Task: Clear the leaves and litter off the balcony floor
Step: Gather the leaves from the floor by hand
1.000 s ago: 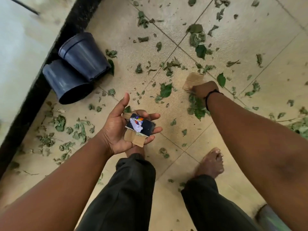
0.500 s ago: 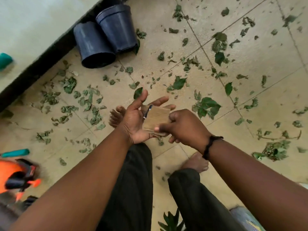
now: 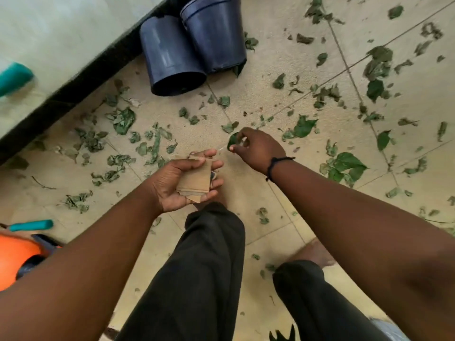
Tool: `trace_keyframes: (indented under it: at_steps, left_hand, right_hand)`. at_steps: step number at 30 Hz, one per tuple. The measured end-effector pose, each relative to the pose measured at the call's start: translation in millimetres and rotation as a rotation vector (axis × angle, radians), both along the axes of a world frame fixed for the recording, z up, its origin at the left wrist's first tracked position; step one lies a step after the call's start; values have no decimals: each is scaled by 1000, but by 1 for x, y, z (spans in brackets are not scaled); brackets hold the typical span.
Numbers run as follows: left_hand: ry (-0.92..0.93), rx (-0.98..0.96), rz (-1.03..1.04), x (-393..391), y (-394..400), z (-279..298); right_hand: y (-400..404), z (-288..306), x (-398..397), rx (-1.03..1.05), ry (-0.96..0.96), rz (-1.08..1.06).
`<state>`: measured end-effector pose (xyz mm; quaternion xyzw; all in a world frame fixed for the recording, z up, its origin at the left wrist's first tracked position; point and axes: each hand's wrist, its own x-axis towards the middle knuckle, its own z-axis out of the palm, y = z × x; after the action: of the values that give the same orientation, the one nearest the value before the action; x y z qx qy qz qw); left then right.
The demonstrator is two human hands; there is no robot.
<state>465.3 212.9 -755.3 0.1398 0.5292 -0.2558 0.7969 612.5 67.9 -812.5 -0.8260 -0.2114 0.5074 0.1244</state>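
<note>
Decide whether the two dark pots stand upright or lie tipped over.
Tipped: both pots lie on their sides against the wall, the left one's open mouth facing the camera.

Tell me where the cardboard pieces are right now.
In the head view, the cardboard pieces sit centre-frame, gripped in the left hand, above the left knee.

Beige tiled floor (image 3: 283,33), black skirting (image 3: 73,77), pale wall (image 3: 61,28), soft daylight.
</note>
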Motion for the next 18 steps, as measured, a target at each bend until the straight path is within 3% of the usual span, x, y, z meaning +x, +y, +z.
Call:
trace_keyframes:
  at_steps: [5, 10, 12, 14, 18]
  left_hand:
    - [57, 140, -68, -4, 23, -16]
    - [49, 192, -56, 13, 21, -25]
    - [44, 200, -48, 21, 15, -27]
    - [37, 190, -34, 29, 7, -28]
    - [29, 138, -22, 46, -15, -32]
  right_hand:
    - [29, -43, -6, -140, -271, 170]
    - [29, -52, 10, -166, -125, 189]
    - [16, -51, 16, -119, 6, 16]
    - [-4, -46, 22, -45, 116, -286]
    - [-58, -33, 43, -71, 196, -833]
